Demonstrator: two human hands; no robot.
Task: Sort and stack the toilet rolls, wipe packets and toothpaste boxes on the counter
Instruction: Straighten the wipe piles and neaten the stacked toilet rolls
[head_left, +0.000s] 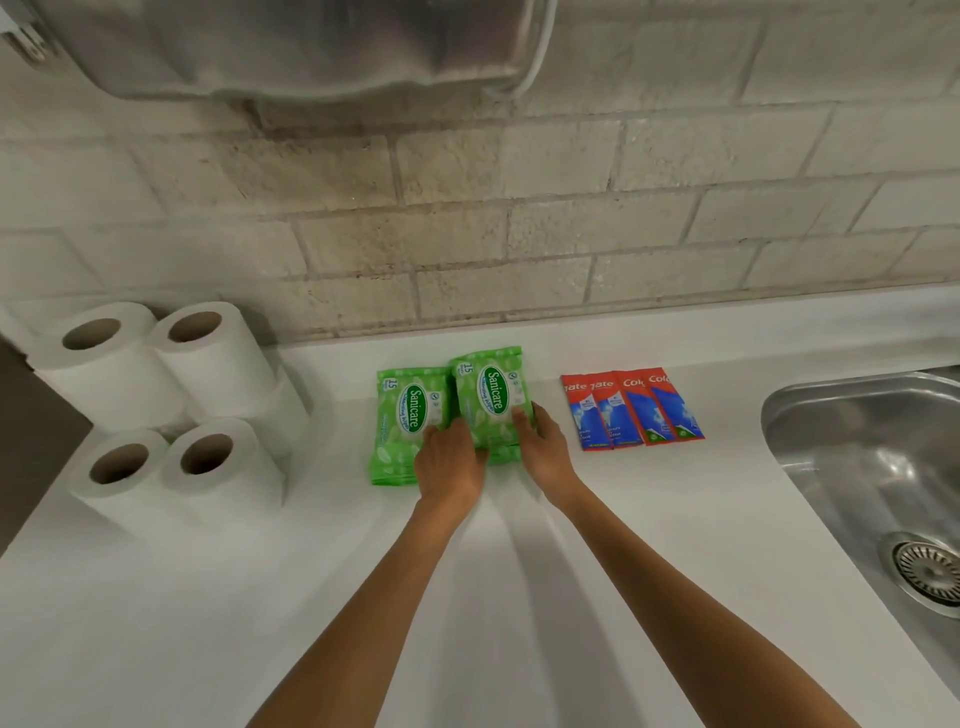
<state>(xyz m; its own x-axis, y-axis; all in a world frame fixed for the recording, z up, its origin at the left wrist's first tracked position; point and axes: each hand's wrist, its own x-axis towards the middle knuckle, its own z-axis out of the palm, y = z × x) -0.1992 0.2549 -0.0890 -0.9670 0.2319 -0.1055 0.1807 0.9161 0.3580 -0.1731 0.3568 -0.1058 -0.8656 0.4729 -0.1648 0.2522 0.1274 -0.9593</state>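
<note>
A right stack of Sanicare wipe packets (491, 402) is squared up between two hands on a white counter (519, 571). The right hand (548, 449) is held against the stack's right flank, with the thumb laid on the top packet. The left hand (449, 460) is set at its near left corner, though how far those fingers curl cannot be told. The stack lies just ahead of both palms, touching the left stack (405, 415) beside it. The step is judged best done with even inward pressure from both sides, so that slippery packets are aligned rather than fanned. Toilet rolls (171, 395) are stacked well to the left; toothpaste boxes (631, 410) are lined up to the right.
</note>
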